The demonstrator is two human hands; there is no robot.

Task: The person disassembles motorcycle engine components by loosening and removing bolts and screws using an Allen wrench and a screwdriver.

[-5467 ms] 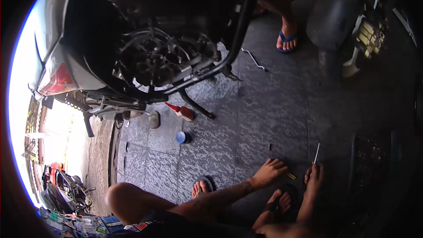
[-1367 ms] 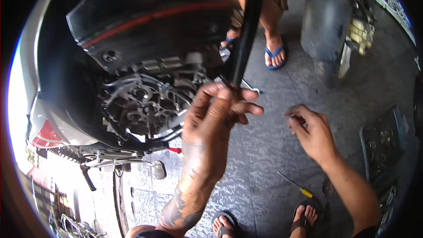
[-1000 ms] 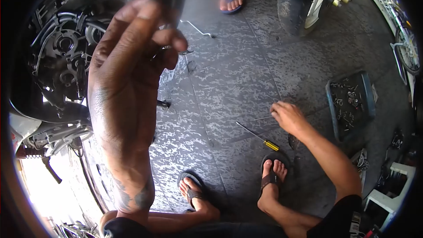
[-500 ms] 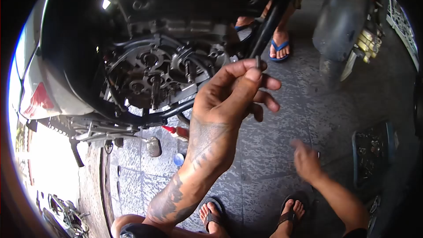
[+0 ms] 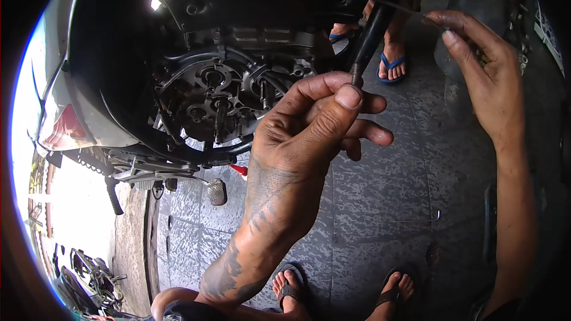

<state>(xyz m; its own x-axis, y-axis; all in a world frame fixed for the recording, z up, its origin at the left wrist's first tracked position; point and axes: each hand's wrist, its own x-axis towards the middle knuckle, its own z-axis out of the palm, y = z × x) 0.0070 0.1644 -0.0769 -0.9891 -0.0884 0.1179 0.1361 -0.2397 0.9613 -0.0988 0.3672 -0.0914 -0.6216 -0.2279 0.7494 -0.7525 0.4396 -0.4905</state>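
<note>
A small threaded bolt (image 5: 355, 75) is standing roughly upright between the thumb and index finger of the left hand (image 5: 300, 134), its thread showing just above the thumb tip. Those two fingers are closing firmly on it, while the others are curling loosely below and to the right, holding nothing visible. Up and to the right of the bolt, the right hand (image 5: 489, 62) is pinching one end of a thin rod (image 5: 399, 7), thumb and index finger nearly together; the rod is pointing left, its far end getting lost against a black frame tube (image 5: 375, 32). Whether either piece is touching the tube, I cannot tell.

To the left of the left fingers, an engine (image 5: 217, 95) is lying open, its shafts and rings showing. As far as this view shows, that opening is done, while the bolt is sitting in the fingers rather than in any hole, so its seating appears undone.

Above and right of the left fingertips, another person's foot (image 5: 392, 70) is resting in a blue sandal. Below the right hand, a bent metal tool (image 5: 421, 220) is lying on the tiled floor (image 5: 380, 187).
</note>
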